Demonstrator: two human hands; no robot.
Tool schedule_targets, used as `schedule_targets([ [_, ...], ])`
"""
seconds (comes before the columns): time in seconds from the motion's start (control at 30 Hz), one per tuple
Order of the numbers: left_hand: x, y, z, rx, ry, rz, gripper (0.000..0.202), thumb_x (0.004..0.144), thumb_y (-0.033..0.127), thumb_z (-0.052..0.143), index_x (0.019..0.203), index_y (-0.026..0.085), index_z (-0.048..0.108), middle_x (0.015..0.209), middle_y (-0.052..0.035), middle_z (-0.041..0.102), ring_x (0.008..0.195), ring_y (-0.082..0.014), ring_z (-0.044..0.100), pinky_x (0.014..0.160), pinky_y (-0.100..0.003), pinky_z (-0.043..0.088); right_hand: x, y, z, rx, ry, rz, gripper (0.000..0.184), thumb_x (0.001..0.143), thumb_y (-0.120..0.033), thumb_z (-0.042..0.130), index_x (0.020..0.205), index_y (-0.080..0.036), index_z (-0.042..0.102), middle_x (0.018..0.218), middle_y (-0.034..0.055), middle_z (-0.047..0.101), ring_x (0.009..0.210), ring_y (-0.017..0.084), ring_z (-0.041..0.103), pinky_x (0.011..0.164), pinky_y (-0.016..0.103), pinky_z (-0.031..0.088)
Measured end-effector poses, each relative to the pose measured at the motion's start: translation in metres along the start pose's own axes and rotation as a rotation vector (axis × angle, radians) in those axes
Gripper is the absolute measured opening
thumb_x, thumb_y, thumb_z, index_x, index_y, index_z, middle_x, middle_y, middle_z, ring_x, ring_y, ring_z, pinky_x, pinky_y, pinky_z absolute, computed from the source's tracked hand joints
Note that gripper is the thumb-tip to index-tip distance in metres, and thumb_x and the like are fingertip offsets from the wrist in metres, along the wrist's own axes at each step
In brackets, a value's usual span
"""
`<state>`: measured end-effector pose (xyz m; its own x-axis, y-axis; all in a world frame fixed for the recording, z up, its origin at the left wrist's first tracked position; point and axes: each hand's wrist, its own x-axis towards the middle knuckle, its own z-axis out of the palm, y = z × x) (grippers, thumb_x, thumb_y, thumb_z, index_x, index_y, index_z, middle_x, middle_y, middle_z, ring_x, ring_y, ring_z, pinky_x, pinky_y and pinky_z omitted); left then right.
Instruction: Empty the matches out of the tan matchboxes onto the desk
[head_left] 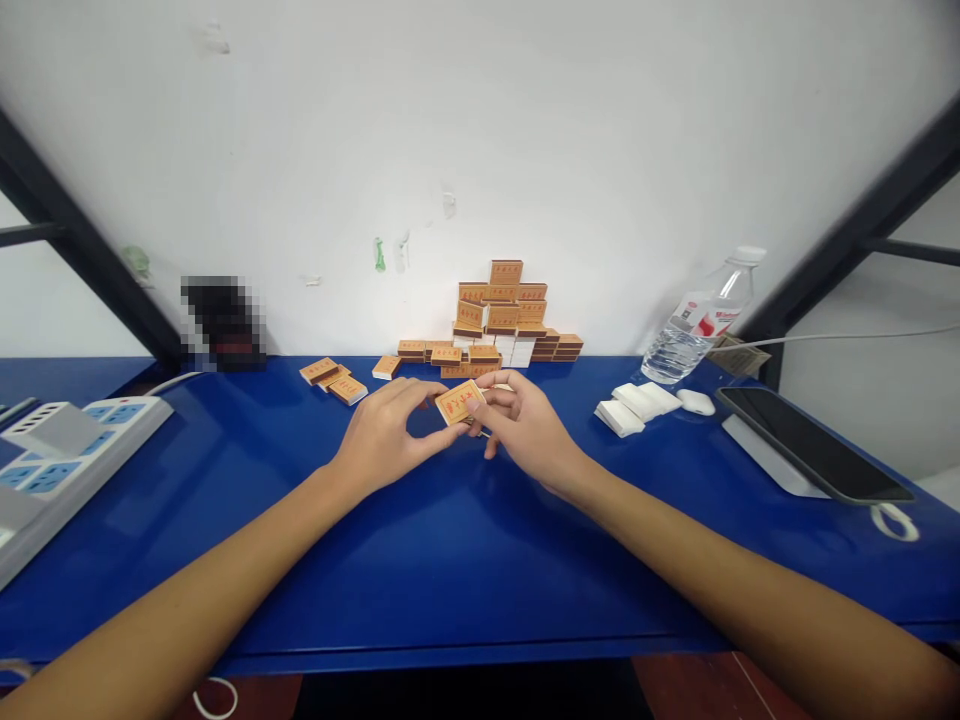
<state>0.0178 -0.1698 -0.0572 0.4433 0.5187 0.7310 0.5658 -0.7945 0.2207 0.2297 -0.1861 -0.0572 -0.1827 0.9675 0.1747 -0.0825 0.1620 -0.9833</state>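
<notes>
Above the middle of the blue table, I hold a tan matchbox (459, 403) with red lettering, tilted, its printed face toward me. My left hand (386, 432) pinches its left side between thumb and index finger. My right hand (529, 425) grips its right end, thumb on the printed face. A thin pale strip shows under the box between the right fingers; I cannot make out what it is. Beyond my hands, a stack of matchboxes (502, 315) rises against the wall. Several loose matchboxes (347, 389) lie to the left, beyond my left hand.
Right of my hands are small white boxes (621, 417), a white earphone case (696, 402), a tilted water bottle (694, 325) and a phone (814, 440) on a stand. A power strip (82, 450) lies on the left of the blue table (450, 580). Dark metal posts flank both sides.
</notes>
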Motion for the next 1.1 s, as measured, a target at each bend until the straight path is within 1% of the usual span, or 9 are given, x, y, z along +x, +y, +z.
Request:
schedule_targets([
  [0.1,-0.001,0.005,0.0,-0.078,-0.034,-0.01,0.04,0.089,0.048,0.08,0.114,0.02,0.069,0.096,-0.0051,0.075,0.084,-0.0198,0.07,0.078,-0.035,0.059,0.005,-0.003,-0.012,-0.086,-0.002,-0.006,0.041,0.085,-0.051,0.076,0.105,-0.022,0.056,0.085,0.0015,0.067,0.066,0.014,0.062,0.043,0.022,0.05],
  [0.2,-0.001,0.005,-0.003,-0.127,-0.057,0.009,0.047,0.092,0.043,0.078,0.131,0.022,0.063,0.111,-0.0076,0.073,0.098,-0.0215,0.071,0.087,-0.038,0.06,0.007,-0.01,-0.022,-0.202,-0.204,0.015,0.035,0.091,-0.05,0.071,0.108,-0.02,0.064,0.089,0.0034,0.068,0.069,0.014,0.063,0.048,0.023,0.051],
  [0.33,0.0,0.005,-0.005,-0.156,-0.128,0.096,0.056,0.091,0.043,0.079,0.14,0.025,0.058,0.127,-0.0103,0.069,0.114,-0.0257,0.068,0.099,-0.045,0.058,0.003,-0.014,-0.019,-0.243,-0.336,0.048,0.049,0.087,-0.046,0.079,0.124,-0.021,0.059,0.09,0.0038,0.071,0.079,0.019,0.069,0.05,0.024,0.053],
  [0.57,-0.002,0.009,-0.002,-0.171,-0.18,0.124,0.042,0.091,0.041,0.079,0.126,0.023,0.066,0.115,-0.0091,0.074,0.107,-0.0253,0.07,0.093,-0.042,0.059,0.001,-0.013,-0.014,-0.235,-0.198,0.075,0.059,0.079,-0.053,0.084,0.121,-0.02,0.058,0.084,0.0013,0.071,0.064,0.013,0.059,0.045,0.023,0.046],
  [0.63,-0.002,0.008,-0.003,-0.119,-0.104,0.067,0.034,0.092,0.039,0.078,0.12,0.022,0.068,0.111,-0.0081,0.075,0.101,-0.0242,0.071,0.09,-0.04,0.059,0.003,-0.011,-0.015,-0.192,-0.139,0.051,0.056,0.08,-0.056,0.082,0.117,-0.021,0.058,0.086,0.0016,0.07,0.064,0.013,0.06,0.046,0.023,0.046],
  [0.8,0.002,0.002,-0.008,0.006,0.138,-0.083,0.03,0.09,0.036,0.079,0.116,0.022,0.07,0.103,-0.0054,0.077,0.092,-0.0224,0.071,0.086,-0.04,0.059,0.008,-0.009,-0.016,-0.089,0.263,-0.075,0.047,0.081,-0.057,0.079,0.104,-0.023,0.057,0.092,0.0025,0.066,0.072,0.015,0.061,0.045,0.022,0.047],
  [0.87,0.002,0.001,-0.007,0.004,0.174,-0.132,0.034,0.088,0.037,0.082,0.117,0.022,0.072,0.101,-0.0047,0.077,0.088,-0.0216,0.071,0.082,-0.039,0.06,0.005,-0.011,-0.012,-0.083,0.342,-0.099,0.043,0.081,-0.056,0.078,0.101,-0.023,0.059,0.096,0.0033,0.065,0.079,0.016,0.061,0.047,0.021,0.049],
  [1.03,0.0,0.008,-0.002,-0.109,0.137,-0.129,0.033,0.088,0.037,0.082,0.117,0.023,0.074,0.109,-0.005,0.08,0.095,-0.0235,0.074,0.086,-0.04,0.06,-0.01,-0.012,0.007,-0.098,-0.091,-0.048,0.038,0.089,-0.059,0.071,0.097,-0.023,0.067,0.107,0.0069,0.068,0.099,0.022,0.063,0.061,0.028,0.06],
  [1.1,-0.001,0.01,-0.002,-0.114,0.129,-0.124,0.035,0.087,0.038,0.083,0.117,0.024,0.075,0.108,-0.0048,0.08,0.096,-0.0239,0.074,0.086,-0.04,0.06,-0.01,-0.011,0.006,-0.07,-0.071,-0.039,0.037,0.088,-0.058,0.073,0.098,-0.022,0.067,0.105,0.0065,0.069,0.096,0.021,0.064,0.061,0.028,0.06],
])
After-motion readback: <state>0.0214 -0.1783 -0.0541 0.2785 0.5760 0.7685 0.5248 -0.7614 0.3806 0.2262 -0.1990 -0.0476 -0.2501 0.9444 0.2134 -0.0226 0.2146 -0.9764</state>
